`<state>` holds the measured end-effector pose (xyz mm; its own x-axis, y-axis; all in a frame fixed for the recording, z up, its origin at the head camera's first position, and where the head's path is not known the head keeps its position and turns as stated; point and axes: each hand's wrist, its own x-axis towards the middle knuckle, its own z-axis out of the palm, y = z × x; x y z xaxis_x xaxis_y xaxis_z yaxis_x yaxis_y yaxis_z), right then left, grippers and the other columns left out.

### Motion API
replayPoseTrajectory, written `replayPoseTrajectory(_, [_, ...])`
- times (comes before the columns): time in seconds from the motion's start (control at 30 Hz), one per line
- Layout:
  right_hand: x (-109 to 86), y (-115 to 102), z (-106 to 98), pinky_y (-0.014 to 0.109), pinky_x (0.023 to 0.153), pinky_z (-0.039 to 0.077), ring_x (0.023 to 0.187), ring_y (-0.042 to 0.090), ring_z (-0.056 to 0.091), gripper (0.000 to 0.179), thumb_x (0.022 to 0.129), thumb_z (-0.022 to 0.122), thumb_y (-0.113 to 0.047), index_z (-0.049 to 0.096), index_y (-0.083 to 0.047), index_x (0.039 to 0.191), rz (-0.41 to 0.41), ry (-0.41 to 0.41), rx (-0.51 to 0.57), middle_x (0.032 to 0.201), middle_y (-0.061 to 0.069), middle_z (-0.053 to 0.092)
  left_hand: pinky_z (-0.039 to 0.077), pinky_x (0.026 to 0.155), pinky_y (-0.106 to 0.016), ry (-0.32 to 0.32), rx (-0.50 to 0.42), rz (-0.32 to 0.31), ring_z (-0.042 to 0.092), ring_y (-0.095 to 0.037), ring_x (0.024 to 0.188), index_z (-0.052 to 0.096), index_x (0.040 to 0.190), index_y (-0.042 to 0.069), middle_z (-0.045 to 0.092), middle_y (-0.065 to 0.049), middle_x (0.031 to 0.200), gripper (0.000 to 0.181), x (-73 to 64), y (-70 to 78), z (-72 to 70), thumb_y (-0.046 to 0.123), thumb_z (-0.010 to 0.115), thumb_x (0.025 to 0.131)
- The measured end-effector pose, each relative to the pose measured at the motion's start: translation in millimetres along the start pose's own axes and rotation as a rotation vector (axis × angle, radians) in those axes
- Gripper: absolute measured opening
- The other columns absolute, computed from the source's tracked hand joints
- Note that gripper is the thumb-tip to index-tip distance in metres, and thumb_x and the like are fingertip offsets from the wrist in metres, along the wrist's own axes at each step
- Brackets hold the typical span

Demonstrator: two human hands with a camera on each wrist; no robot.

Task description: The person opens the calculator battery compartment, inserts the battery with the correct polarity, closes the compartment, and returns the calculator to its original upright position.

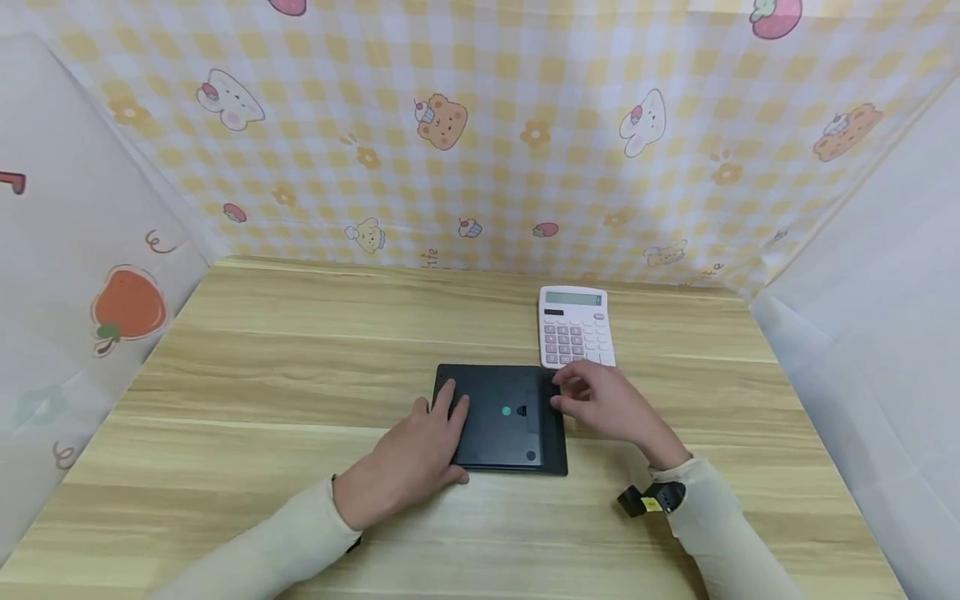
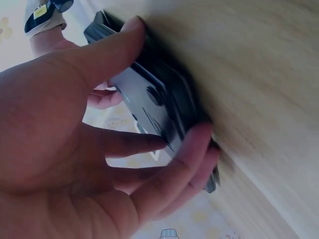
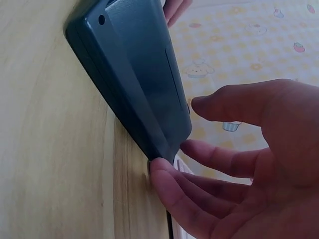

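A dark calculator (image 1: 491, 421) lies face down on the table, its battery cover, a small green round sticker and a rubber foot showing. My left hand (image 1: 416, 458) holds it at its left side, with the thumb at the near edge and fingers spread over the back. In the left wrist view, that thumb (image 2: 119, 45) rests against one edge, the fingertips along another. At the far right corner my right hand (image 1: 603, 404) touches the casing with bent fingertips. The right wrist view shows fingers (image 3: 167, 179) at this corner and the thumb a little off the back.
A pink-and-white calculator (image 1: 576, 327) lies face up just beyond the dark one, close to my right hand. The wood-grain table (image 1: 315, 333) ends at a yellow checked curtain (image 1: 495, 167) behind, with pale cloth walls on both sides. Black straps with small devices (image 1: 651, 498) sit on the wrists.
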<state>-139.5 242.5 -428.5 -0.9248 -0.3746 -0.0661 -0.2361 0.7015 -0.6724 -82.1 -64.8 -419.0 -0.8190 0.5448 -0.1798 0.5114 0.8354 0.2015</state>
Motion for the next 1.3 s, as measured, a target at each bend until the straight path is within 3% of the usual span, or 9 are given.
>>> replayPoseTrajectory(0.33, [0.3,0.4,0.5,0.038,0.076,0.061,0.096,0.023,0.074,0.027,0.102,0.077,-0.019,0.072,-0.003,0.123,0.067,-0.008,0.085,0.115,0.012,0.077,0.065,0.084,-0.035,0.011,0.331,0.137,0.074,-0.036,0.113,0.058,0.159,0.004,0.054,-0.034,0.156,0.086,1.8,-4.4,-1.7,0.062,0.077,0.099])
replayPoseTrajectory(0.5, [0.8,0.3,0.9,0.037,0.075,0.060,0.092,0.021,0.073,0.026,0.103,0.075,-0.017,0.072,-0.003,0.124,0.069,-0.014,0.101,0.115,0.012,0.078,0.065,0.082,-0.032,0.061,0.420,0.203,0.075,-0.031,0.106,0.061,0.157,0.005,0.059,-0.033,0.151,0.082,-0.8,-8.9,-1.4,0.064,0.071,0.101])
replayPoseTrajectory(0.8, [0.7,0.3,3.0,0.036,0.069,0.057,0.084,0.019,0.071,0.024,0.107,0.067,-0.007,0.070,0.001,0.129,0.086,0.000,0.124,0.107,0.011,0.076,0.065,0.075,-0.032,0.188,0.457,0.312,0.075,-0.033,0.107,0.063,0.154,0.004,0.066,-0.029,0.145,0.069,-10.4,-19.8,-1.5,0.054,0.067,0.107])
replayPoseTrajectory(1.03, [0.4,0.0,4.7,0.036,0.071,0.059,0.079,0.021,0.073,0.028,0.108,0.064,-0.006,0.067,0.005,0.134,0.119,-0.002,0.166,0.104,0.012,0.077,0.065,0.082,-0.034,0.269,0.448,0.370,0.076,-0.033,0.109,0.065,0.152,0.004,0.068,-0.028,0.143,0.062,-16.5,-29.8,-2.2,0.049,0.066,0.110])
replayPoseTrajectory(1.3, [2.2,-0.6,4.6,0.039,0.080,0.066,0.086,0.024,0.074,0.034,0.110,0.057,-0.006,0.065,0.008,0.140,0.150,-0.052,0.313,0.126,0.023,0.072,0.066,0.084,-0.037,0.381,0.402,0.410,0.076,-0.035,0.107,0.067,0.149,0.002,0.073,-0.024,0.136,0.057,-18.3,-39.5,-7.3,0.041,0.070,0.109])
